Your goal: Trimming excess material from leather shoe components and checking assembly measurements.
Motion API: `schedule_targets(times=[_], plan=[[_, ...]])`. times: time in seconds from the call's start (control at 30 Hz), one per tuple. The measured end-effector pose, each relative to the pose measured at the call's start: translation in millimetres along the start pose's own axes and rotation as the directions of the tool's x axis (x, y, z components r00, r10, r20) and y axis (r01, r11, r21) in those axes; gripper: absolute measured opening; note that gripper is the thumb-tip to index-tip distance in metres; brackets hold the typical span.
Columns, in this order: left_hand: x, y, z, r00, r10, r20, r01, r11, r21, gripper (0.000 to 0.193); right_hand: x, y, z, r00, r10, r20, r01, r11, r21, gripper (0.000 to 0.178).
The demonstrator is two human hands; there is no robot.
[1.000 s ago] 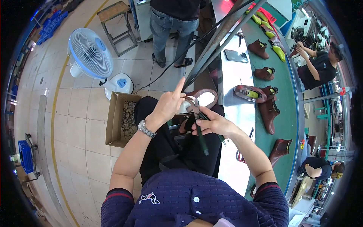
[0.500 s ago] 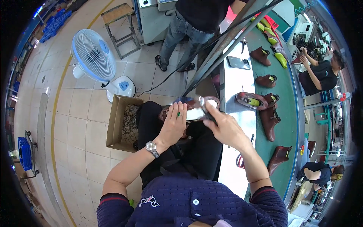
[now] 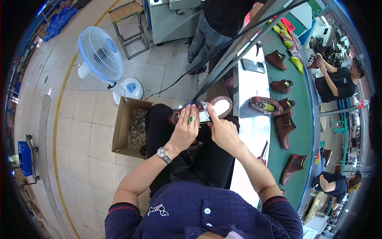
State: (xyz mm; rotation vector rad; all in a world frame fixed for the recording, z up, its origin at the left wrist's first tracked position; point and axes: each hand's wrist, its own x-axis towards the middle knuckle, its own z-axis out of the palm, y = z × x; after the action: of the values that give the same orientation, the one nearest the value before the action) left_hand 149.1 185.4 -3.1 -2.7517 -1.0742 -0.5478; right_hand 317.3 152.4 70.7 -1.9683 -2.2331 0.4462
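Observation:
A brown shoe (image 3: 228, 104) lies sole up across my lap, its underside showing a large white patch. My left hand (image 3: 184, 130), with a green ring and a wristwatch, grips the shoe's left part, fingers together over it. My right hand (image 3: 225, 134) is closed round a dark-handled metal tool (image 3: 203, 106), the index finger stretched along it. The tool's shiny head sits against the shoe's middle, close to my left fingertips. Its exact kind is hard to make out, as my fingers cover much of it.
Right of my lap runs a white bench (image 3: 250, 127) with a phone (image 3: 253, 65) and red-handled scissors (image 3: 263, 154). Beyond it, a green surface (image 3: 299, 131) carries several brown boots. On the left stand an open cardboard box (image 3: 121, 131) and a fan (image 3: 100, 53). Other people work nearby.
My right hand has moved left and down, bringing the tool from above the shoe onto its middle. My left hand stays on the shoe. The person ahead has shifted right.

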Motion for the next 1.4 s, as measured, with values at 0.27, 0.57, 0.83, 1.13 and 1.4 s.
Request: schedule_targets(times=[0.27, 0.57, 0.83, 1.13, 1.4], plan=[[8, -2, -8, 0.988, -0.153, -0.008, 0.145, 0.949, -0.279, 0.061, 2, -3, 11, 0.998, 0.019, -0.055, -0.016, 0.998, 0.057, 0.070], [1, -19, -27, 0.980, -0.163, 0.114, 0.184, 0.961, -0.207, 0.067, 7, -12, 13, 0.999, 0.046, -0.002, -0.045, 0.993, 0.112, 0.069], [-1, -22, -28, 0.974, -0.217, 0.059, 0.222, 0.889, -0.401, 0.076, 13, -32, 2, 0.984, 0.020, -0.174, 0.035, 0.951, 0.307, 0.072], [-5, -33, -30, 0.987, -0.112, 0.114, 0.147, 0.912, -0.382, 0.073, 30, 26, -19, 0.976, 0.001, -0.216, 0.033, 0.987, 0.156, 0.054], [-59, -8, -59, 0.842, -0.473, 0.261, 0.498, 0.495, -0.712, 0.102, -40, 7, -42, 0.925, 0.107, 0.365, -0.270, 0.861, 0.431, 0.060]])
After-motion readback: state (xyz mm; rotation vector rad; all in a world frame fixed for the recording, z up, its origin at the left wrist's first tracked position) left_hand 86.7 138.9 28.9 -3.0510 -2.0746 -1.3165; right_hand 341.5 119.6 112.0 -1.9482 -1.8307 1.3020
